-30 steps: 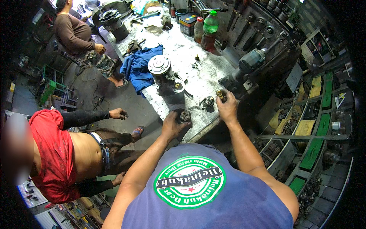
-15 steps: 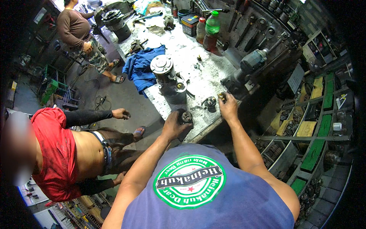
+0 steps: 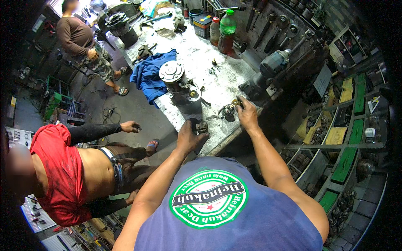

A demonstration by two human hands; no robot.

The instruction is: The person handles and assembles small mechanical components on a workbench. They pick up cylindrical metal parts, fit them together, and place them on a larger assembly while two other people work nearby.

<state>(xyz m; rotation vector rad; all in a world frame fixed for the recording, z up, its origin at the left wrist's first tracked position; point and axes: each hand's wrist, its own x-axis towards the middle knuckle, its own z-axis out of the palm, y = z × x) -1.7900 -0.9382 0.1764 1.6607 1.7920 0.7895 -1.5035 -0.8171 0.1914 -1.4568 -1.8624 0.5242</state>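
Two bare hands work at one pale surface point(image 3: 197, 54), and each has one thing in its fingers. The fingers of the left hand point(image 3: 188, 139) are curled around one dark, short cylindrical part point(image 3: 202, 127), held over the near edge. The fingers of the right hand point(image 3: 248, 117) are nearly closed, thumb and fingertips pinching one small brass-coloured part point(image 3: 234, 102). Just left of the right fingertips, one dark round fitting point(image 3: 228, 111) lies on the surface; whether the brass-coloured part touches it, I cannot tell. Beyond the left fingers and slightly to their left stands one upright motor-like cylinder point(image 3: 172, 72) with a silver cap, and farther left of it lies one blue cloth point(image 3: 151, 76). Beyond the right fingers and to their right rests one grey power tool point(image 3: 274, 63). Well past both sets of fingers are two bottles point(image 3: 228, 30), one green-capped and one red-capped, with one dark box point(image 3: 203, 26) beside them; a second large cylinder point(image 3: 124, 33) stands at the far left. Two other people are to the left of the left fingers: one in a red shirt point(image 3: 58, 167), near, and one in a brown top point(image 3: 75, 35), farther off.
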